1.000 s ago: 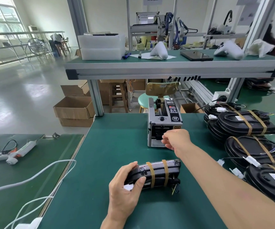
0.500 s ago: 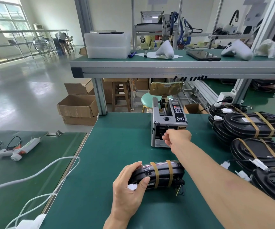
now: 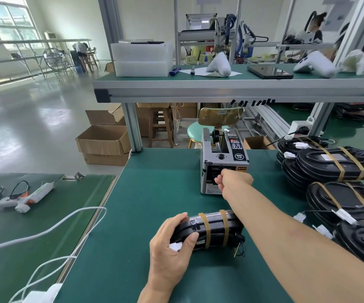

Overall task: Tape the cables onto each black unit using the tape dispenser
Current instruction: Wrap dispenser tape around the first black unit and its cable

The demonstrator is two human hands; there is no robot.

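Barely any movement since a second ago: right hand (image 3: 234, 181) still at the tape dispenser (image 3: 223, 162) mouth, left hand (image 3: 172, 243) still on the black unit (image 3: 211, 230). Unit glossy black, lying on its edge on the green bench (image 3: 150, 193), two tan tape bands across it, white tag under the thumb. Left fingers curl over its top, thumb on its near face. Right fingertips pinched at the slot; tape itself too small to see, forearm covers unit's right end
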